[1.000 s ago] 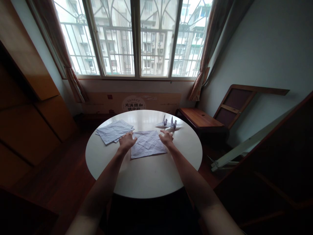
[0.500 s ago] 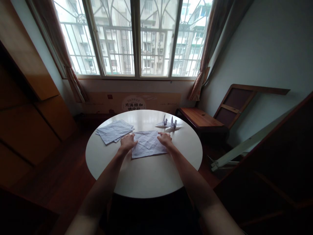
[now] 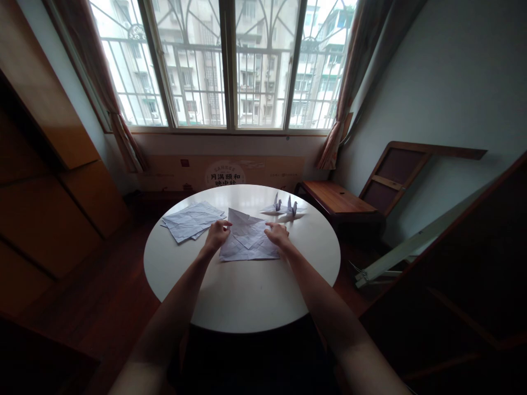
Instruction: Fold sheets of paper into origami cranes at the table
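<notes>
A creased sheet of pale paper (image 3: 249,241) lies in front of me on the round white table (image 3: 247,296), its far left corner lifted up off the surface. My left hand (image 3: 218,235) pinches the paper's left edge near that raised corner. On the opposite side, my right hand (image 3: 278,234) is closed on the right edge, thumb and forefinger at its upper corner. To the left is a stack of creased paper sheets (image 3: 191,219). Beyond my right hand stand two folded paper cranes (image 3: 291,207) with their wings spread.
A low wooden bench (image 3: 340,197) stands behind the table at the right, with a leaning folded wooden frame (image 3: 391,175) beside it. A long printed cardboard box (image 3: 255,170) lies under the barred window (image 3: 263,82). Wooden cabinets (image 3: 82,197) line the left side.
The paper's far left corner has risen from the table, and its near edge has shifted slightly away from me. My left hand has moved a little with it; my right hand stays nearly in place.
</notes>
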`<state>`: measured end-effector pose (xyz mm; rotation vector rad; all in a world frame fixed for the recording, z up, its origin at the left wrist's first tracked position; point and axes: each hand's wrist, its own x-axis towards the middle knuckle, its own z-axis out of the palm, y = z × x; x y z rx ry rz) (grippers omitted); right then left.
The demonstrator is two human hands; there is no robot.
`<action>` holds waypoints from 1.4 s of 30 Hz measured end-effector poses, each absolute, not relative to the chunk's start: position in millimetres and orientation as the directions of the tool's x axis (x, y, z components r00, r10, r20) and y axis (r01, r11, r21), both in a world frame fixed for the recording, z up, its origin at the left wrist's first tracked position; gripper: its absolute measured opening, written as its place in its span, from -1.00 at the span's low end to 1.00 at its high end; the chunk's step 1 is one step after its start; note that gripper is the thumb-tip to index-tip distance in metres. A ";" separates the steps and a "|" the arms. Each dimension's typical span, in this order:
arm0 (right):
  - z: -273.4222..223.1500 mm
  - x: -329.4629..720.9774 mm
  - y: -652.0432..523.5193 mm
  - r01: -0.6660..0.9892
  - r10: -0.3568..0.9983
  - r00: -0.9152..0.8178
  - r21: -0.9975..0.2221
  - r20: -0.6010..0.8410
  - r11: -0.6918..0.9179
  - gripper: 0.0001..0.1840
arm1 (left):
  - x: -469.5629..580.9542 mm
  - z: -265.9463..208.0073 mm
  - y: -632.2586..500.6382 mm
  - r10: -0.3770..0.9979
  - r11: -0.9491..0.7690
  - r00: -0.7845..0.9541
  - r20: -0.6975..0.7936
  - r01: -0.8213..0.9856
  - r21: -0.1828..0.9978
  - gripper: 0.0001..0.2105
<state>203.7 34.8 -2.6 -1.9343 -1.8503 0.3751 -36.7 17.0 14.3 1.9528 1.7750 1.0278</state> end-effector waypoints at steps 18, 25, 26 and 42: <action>-4.9 216.1 43.6 0.605 0.973 0.148 -0.794 0.180 0.055 -0.39 | -44.1 6.5 29.5 0.963 -0.140 -0.215 0.160 0.109 0.984 -0.56; -1.8 220.6 43.7 0.609 0.964 0.165 -0.790 0.210 0.067 -0.45 | -47.7 2.1 33.8 0.972 -0.054 -0.216 0.097 0.194 0.980 -0.64; -1.6 220.8 43.6 0.609 0.964 0.165 -0.791 0.209 0.067 -0.45 | -47.9 2.3 33.6 0.974 -0.063 -0.202 0.102 0.191 0.979 -0.63; -3.6 227.7 41.4 0.818 0.970 0.154 -0.575 0.189 -0.017 -0.61 | -49.4 4.7 24.5 0.932 -0.346 0.169 0.320 0.676 0.651 -0.81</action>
